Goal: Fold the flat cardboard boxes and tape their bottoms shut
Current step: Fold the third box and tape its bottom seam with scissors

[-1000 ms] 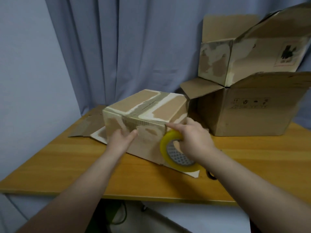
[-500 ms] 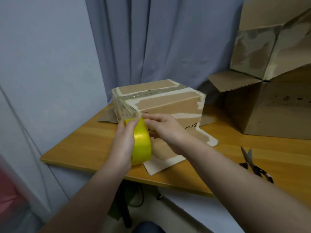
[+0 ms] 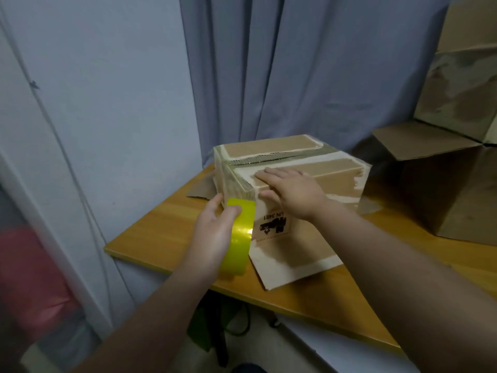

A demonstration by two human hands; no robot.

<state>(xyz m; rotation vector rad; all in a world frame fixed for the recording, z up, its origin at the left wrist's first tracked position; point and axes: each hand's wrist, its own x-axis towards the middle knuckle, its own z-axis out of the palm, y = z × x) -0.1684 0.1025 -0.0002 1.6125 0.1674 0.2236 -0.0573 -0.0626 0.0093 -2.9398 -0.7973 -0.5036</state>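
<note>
A small cardboard box (image 3: pixel 333 173) stands upside down on the wooden table (image 3: pixel 161 224), its bottom flaps closed with a strip of tape along the seam and down the near-left corner. One of its open flaps lies flat on the table toward me. My left hand (image 3: pixel 215 232) grips a yellow tape roll (image 3: pixel 238 238) held against the box's near-left corner. My right hand (image 3: pixel 291 189) lies flat on the box's top near edge, fingers straight, thumb on the side face.
Larger open cardboard boxes (image 3: pixel 457 189) are stacked at the right on the table. A grey curtain (image 3: pixel 269 76) hangs behind. The table's left edge drops off beside a pale wall. Something red (image 3: pixel 27 265) sits low at the left.
The roll passed from my right hand to my left. My right hand moved up and now lies flat on the box top. The view swung left, so the scissors left the frame.
</note>
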